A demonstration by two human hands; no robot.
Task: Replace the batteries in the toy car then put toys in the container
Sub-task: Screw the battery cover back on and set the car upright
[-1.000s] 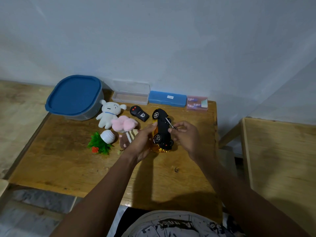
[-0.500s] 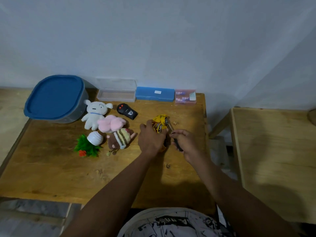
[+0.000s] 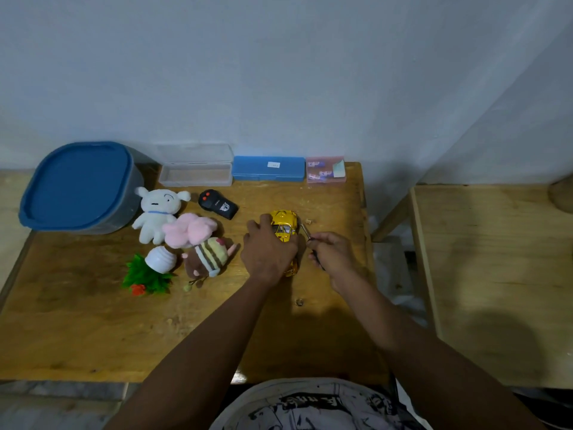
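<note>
The container point(image 3: 77, 187) is sitting at the table's point(image 3: 93, 330) far left, well left of the yellow toy car point(image 3: 283, 226). The left hand point(image 3: 268, 251) is lying curled over the car, upright on the table. Just right of it, the right hand point(image 3: 333, 252) is pinching a small screwdriver point(image 3: 305, 231).

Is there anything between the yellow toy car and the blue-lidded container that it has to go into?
Yes. The container is shut by its blue lid, and the plush toys and black remote lie on the table between it and the toy car.
</note>
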